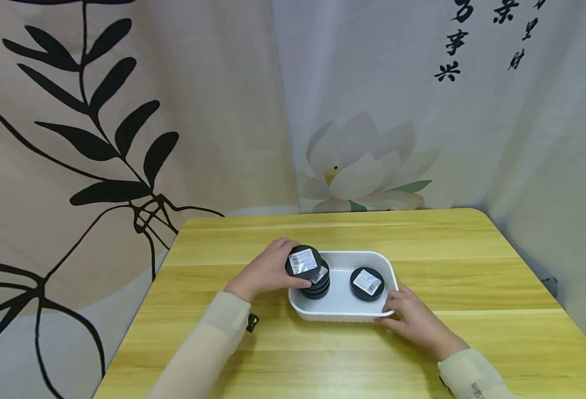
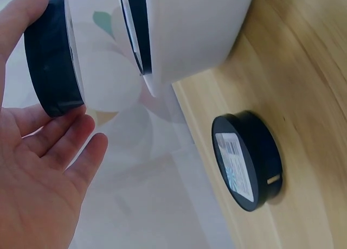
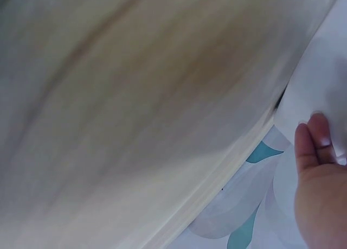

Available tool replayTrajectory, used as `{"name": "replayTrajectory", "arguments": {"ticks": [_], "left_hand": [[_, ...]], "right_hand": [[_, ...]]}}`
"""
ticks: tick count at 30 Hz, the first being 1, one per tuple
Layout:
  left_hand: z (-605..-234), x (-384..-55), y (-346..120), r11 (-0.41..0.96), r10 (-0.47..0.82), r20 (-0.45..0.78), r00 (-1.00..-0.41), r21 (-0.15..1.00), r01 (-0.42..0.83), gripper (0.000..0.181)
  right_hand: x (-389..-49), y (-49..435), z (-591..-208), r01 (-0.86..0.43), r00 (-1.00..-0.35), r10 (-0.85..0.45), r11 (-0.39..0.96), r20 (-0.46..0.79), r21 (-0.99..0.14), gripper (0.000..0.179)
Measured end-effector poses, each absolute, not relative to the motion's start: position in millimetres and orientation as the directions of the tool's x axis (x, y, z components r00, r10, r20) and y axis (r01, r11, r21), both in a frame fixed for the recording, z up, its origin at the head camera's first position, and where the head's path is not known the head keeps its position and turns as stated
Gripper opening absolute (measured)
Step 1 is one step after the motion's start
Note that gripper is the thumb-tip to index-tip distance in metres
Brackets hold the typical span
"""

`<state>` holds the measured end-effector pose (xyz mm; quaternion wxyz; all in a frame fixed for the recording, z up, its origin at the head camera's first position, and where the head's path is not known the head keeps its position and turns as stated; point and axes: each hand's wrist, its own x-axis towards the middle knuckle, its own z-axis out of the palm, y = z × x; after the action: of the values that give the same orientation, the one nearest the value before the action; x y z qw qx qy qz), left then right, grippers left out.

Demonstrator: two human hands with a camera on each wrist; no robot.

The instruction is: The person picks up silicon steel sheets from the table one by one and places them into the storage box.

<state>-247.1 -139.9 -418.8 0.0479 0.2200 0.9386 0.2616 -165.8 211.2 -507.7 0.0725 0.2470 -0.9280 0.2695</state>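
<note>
My left hand [image 1: 268,270] pinches a round black disc [image 1: 303,262] with a white barcode label, tilted above the left end of a white tray [image 1: 342,317]. Under it, several similar discs are stacked [image 1: 316,288], partly covered by the held one. Another labelled disc [image 1: 367,284] lies in the tray's right half. At the tray's front right corner, my right hand [image 1: 414,318] grips the rim. The left wrist view shows the held disc [image 2: 50,59] between thumb and fingers. There, a further black disc [image 2: 246,159] rests on the wood beside the tray; the head view does not show it.
A yellow wood-grain table [image 1: 437,255] carries the tray. Behind it hangs a pale curtain [image 1: 233,111] with black leaves, a lotus and dark characters. The table's back edge lies a little beyond the tray.
</note>
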Motion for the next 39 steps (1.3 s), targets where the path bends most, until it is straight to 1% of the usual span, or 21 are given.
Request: {"name": "replayTrajectory", "arguments": {"ticks": [11, 16, 24, 35, 39], "left_hand": [[-419, -250, -129, 0.772, 0.450, -0.002, -0.893, 0.504, 0.387, 0.097], [-420, -254, -122, 0.768, 0.470, -0.009, -0.882, 0.497, 0.404, 0.098], [-414, -257, -108, 0.765, 0.490, -0.037, -0.871, 0.497, 0.410, 0.097], [-413, -262, -96, 0.773, 0.494, -0.068, -0.867, 0.492, 0.401, 0.101], [-412, -263, -92, 0.759, 0.508, -0.069, -0.858, 0.507, 0.409, 0.101]], "right_hand": [[-167, 212, -509, -0.500, -0.866, -0.432, 0.741, 0.251, -0.448, 0.012], [-166, 212, -507, -0.499, -0.867, -0.433, 0.736, 0.247, -0.458, 0.013], [-165, 212, -509, -0.517, -0.856, -0.436, 0.721, 0.279, -0.460, 0.014], [-165, 211, -507, -0.469, -0.882, -0.419, 0.737, 0.217, -0.487, 0.011], [-165, 212, -508, -0.485, -0.874, -0.422, 0.730, 0.241, -0.481, 0.012]]}}
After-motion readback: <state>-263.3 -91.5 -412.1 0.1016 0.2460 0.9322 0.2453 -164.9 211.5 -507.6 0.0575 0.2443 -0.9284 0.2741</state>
